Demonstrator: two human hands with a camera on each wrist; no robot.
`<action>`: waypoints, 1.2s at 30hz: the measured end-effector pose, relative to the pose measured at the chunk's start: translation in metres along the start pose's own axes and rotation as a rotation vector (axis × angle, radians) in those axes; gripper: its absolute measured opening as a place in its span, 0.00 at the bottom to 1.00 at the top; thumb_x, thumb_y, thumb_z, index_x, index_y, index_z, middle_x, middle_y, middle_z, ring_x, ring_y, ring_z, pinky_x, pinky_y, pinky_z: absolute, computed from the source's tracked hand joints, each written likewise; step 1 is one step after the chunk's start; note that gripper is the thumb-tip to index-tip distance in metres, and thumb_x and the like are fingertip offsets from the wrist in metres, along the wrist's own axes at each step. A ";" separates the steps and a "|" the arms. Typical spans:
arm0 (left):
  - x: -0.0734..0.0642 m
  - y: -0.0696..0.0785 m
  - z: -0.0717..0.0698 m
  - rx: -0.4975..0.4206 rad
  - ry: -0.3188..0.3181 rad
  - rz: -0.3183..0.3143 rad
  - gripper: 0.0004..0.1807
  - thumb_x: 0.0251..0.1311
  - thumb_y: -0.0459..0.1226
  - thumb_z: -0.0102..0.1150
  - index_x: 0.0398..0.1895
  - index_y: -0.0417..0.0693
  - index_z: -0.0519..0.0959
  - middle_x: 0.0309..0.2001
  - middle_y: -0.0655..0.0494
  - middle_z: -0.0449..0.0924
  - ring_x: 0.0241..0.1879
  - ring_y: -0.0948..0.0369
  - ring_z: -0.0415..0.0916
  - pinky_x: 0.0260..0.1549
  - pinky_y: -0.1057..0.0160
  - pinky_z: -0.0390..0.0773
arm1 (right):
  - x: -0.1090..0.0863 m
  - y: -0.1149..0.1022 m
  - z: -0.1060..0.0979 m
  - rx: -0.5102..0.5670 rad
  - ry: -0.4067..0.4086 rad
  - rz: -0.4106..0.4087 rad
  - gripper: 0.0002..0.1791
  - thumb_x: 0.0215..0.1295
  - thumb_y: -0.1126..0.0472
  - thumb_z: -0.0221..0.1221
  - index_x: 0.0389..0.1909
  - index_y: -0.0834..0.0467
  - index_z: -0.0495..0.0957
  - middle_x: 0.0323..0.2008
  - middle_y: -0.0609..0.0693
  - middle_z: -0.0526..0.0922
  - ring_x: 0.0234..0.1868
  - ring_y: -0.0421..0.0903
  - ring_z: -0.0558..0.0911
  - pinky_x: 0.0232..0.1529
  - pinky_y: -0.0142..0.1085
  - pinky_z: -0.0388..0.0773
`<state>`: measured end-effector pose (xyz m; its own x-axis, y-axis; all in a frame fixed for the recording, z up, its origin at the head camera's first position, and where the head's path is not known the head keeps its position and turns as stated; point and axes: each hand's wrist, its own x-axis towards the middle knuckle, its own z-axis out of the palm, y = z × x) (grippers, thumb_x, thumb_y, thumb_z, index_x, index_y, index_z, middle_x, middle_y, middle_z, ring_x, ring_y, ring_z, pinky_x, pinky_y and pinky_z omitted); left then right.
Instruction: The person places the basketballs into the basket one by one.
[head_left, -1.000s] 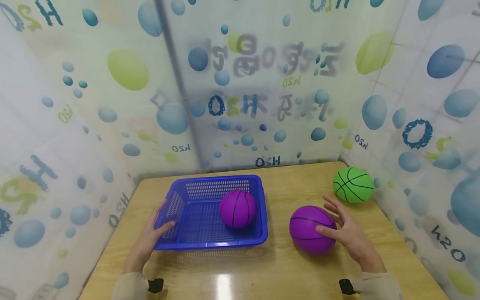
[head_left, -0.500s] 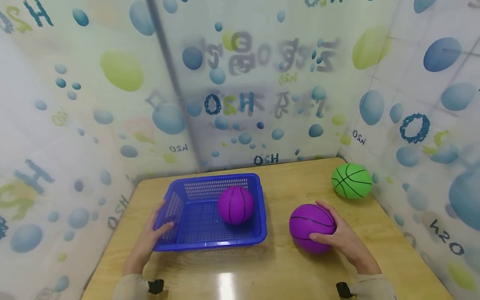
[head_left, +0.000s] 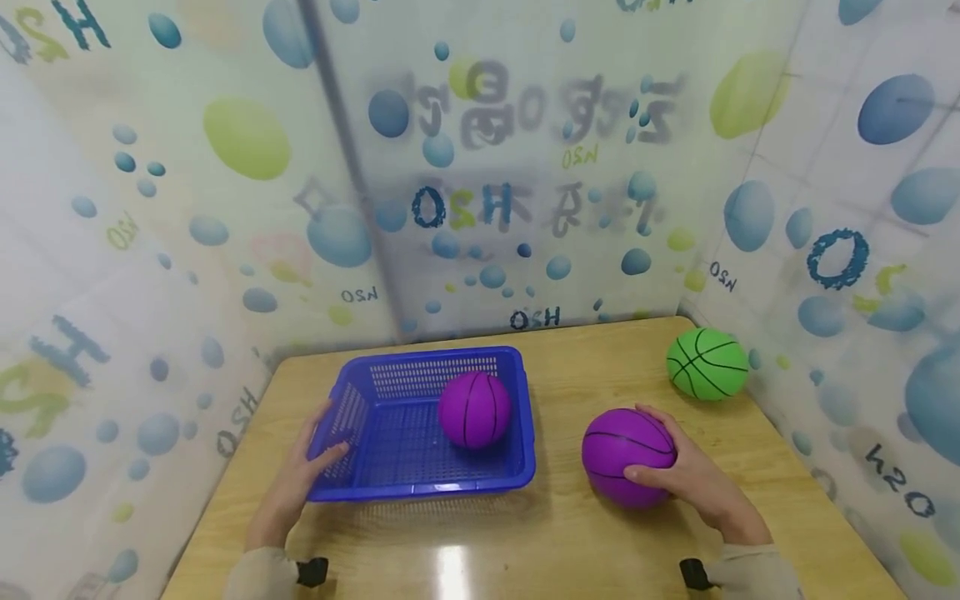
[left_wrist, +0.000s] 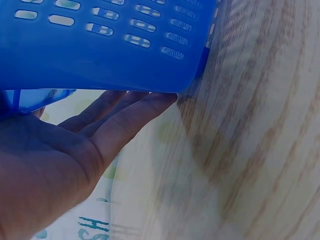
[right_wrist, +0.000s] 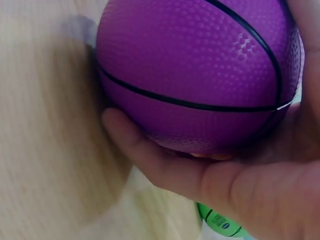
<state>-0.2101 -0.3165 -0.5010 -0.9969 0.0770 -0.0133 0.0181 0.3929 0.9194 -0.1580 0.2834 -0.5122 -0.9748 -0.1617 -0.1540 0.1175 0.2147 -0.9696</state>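
Observation:
A blue plastic basket (head_left: 442,487) with perforated sides stands on the table, left of centre. My left hand (head_left: 283,487) grips its left side, thumb over the rim and fingers along the outer wall. In the left wrist view those fingers touch the outside of the basket (left_wrist: 85,60). One purple toy basketball (head_left: 474,410) lies in the basket's right half. Right of the basket, my right hand (head_left: 701,479) holds a second purple basketball (head_left: 618,454). The right wrist view shows fingers curved around this ball (right_wrist: 185,60), which appears to rest on the table.
A green basketball (head_left: 707,364) sits near the table's back right corner. The wooden table (head_left: 555,550) meets patterned curtain walls (head_left: 540,283) at the back and sides. Black straps (head_left: 312,572) show at both sleeves.
My right hand has closed from loosely beside the purple basketball onto it, fingers now against its surface. The ball has barely moved. My left hand stays on the basket.

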 end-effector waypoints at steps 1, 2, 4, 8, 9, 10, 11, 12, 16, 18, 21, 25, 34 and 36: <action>0.000 0.000 0.000 0.000 -0.001 0.000 0.46 0.73 0.45 0.61 0.84 0.73 0.45 0.85 0.54 0.36 0.81 0.37 0.33 0.68 0.20 0.40 | 0.001 -0.001 0.000 0.003 -0.004 0.008 0.53 0.62 0.58 0.72 0.81 0.38 0.50 0.75 0.64 0.55 0.60 0.66 0.77 0.48 0.51 0.83; 0.001 0.001 -0.001 -0.002 -0.003 -0.001 0.46 0.73 0.45 0.61 0.84 0.73 0.45 0.85 0.55 0.35 0.81 0.37 0.32 0.68 0.20 0.40 | 0.001 -0.002 0.000 0.009 -0.007 0.016 0.53 0.61 0.58 0.73 0.81 0.38 0.50 0.75 0.64 0.55 0.60 0.65 0.77 0.48 0.51 0.83; 0.001 0.000 -0.001 0.001 -0.004 -0.008 0.46 0.73 0.45 0.61 0.84 0.74 0.44 0.85 0.55 0.35 0.81 0.37 0.31 0.68 0.20 0.40 | 0.002 -0.004 0.000 0.019 -0.018 0.025 0.54 0.61 0.57 0.73 0.81 0.38 0.49 0.76 0.65 0.54 0.61 0.65 0.77 0.49 0.52 0.83; 0.000 -0.001 -0.003 -0.004 0.000 -0.025 0.46 0.73 0.45 0.61 0.84 0.75 0.44 0.85 0.53 0.34 0.81 0.35 0.33 0.68 0.20 0.41 | 0.002 -0.002 0.003 0.040 -0.013 0.025 0.53 0.61 0.58 0.73 0.81 0.40 0.50 0.76 0.64 0.54 0.62 0.66 0.76 0.51 0.52 0.83; -0.001 -0.001 -0.003 -0.006 0.002 -0.027 0.46 0.73 0.45 0.61 0.84 0.75 0.44 0.85 0.53 0.35 0.81 0.35 0.34 0.68 0.20 0.41 | 0.002 0.000 0.004 0.040 -0.004 0.017 0.53 0.61 0.58 0.73 0.81 0.40 0.50 0.76 0.64 0.54 0.62 0.66 0.76 0.51 0.52 0.82; -0.001 -0.001 -0.003 -0.008 0.004 -0.027 0.46 0.73 0.44 0.61 0.84 0.74 0.44 0.85 0.53 0.35 0.81 0.35 0.34 0.68 0.20 0.41 | 0.003 0.001 0.005 0.042 0.005 0.005 0.53 0.61 0.59 0.73 0.81 0.40 0.51 0.75 0.64 0.55 0.63 0.66 0.75 0.52 0.52 0.82; -0.001 -0.001 -0.004 -0.007 0.006 -0.024 0.46 0.73 0.44 0.61 0.84 0.74 0.45 0.85 0.53 0.35 0.81 0.35 0.34 0.68 0.21 0.41 | 0.003 0.002 0.006 0.045 0.019 0.000 0.53 0.61 0.59 0.73 0.80 0.40 0.52 0.75 0.64 0.56 0.63 0.66 0.75 0.52 0.51 0.82; -0.001 -0.001 -0.004 -0.006 0.008 -0.021 0.46 0.73 0.44 0.61 0.84 0.74 0.45 0.85 0.53 0.35 0.81 0.35 0.35 0.68 0.21 0.41 | 0.003 0.003 0.006 0.043 0.024 -0.017 0.53 0.61 0.60 0.73 0.80 0.41 0.52 0.75 0.65 0.56 0.63 0.67 0.75 0.52 0.51 0.82; 0.000 0.000 -0.007 0.008 0.012 -0.006 0.45 0.73 0.45 0.61 0.84 0.74 0.45 0.85 0.53 0.36 0.81 0.36 0.35 0.68 0.20 0.42 | 0.005 0.001 0.010 0.058 0.049 -0.047 0.52 0.60 0.61 0.74 0.79 0.41 0.54 0.74 0.66 0.57 0.65 0.68 0.73 0.53 0.51 0.81; 0.000 0.001 -0.008 0.010 0.016 -0.005 0.45 0.73 0.45 0.60 0.84 0.74 0.45 0.85 0.53 0.36 0.81 0.36 0.35 0.68 0.21 0.42 | 0.006 0.000 0.011 0.054 0.052 -0.062 0.52 0.60 0.60 0.74 0.80 0.43 0.53 0.73 0.67 0.57 0.65 0.69 0.72 0.53 0.52 0.81; -0.001 0.000 -0.007 -0.003 0.025 -0.002 0.46 0.73 0.44 0.61 0.84 0.73 0.46 0.85 0.53 0.36 0.81 0.36 0.35 0.69 0.21 0.41 | 0.006 -0.001 0.011 0.062 0.067 -0.066 0.52 0.60 0.61 0.74 0.80 0.44 0.53 0.73 0.66 0.58 0.66 0.69 0.72 0.54 0.52 0.80; -0.002 -0.002 -0.002 -0.028 0.016 -0.007 0.47 0.72 0.42 0.62 0.85 0.70 0.45 0.85 0.51 0.36 0.80 0.35 0.35 0.70 0.22 0.41 | 0.002 -0.001 0.008 0.087 0.081 -0.036 0.52 0.61 0.61 0.73 0.80 0.44 0.52 0.72 0.66 0.59 0.65 0.67 0.73 0.54 0.51 0.81; 0.000 -0.003 0.003 -0.027 0.016 -0.014 0.45 0.72 0.43 0.61 0.84 0.74 0.46 0.85 0.50 0.37 0.80 0.36 0.36 0.70 0.22 0.41 | 0.004 -0.019 -0.010 0.127 0.101 -0.100 0.51 0.66 0.62 0.68 0.82 0.43 0.47 0.75 0.65 0.53 0.64 0.65 0.73 0.52 0.49 0.83; 0.000 -0.002 0.002 -0.029 0.017 -0.016 0.46 0.72 0.43 0.61 0.84 0.74 0.46 0.85 0.50 0.36 0.80 0.35 0.36 0.70 0.23 0.41 | 0.007 -0.027 -0.014 0.123 0.106 -0.118 0.52 0.66 0.62 0.68 0.82 0.42 0.47 0.75 0.65 0.53 0.64 0.64 0.73 0.50 0.49 0.83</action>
<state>-0.2103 -0.3159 -0.5040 -0.9982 0.0552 -0.0221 -0.0003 0.3675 0.9300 -0.1705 0.2896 -0.4843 -0.9969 -0.0746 -0.0236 0.0176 0.0803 -0.9966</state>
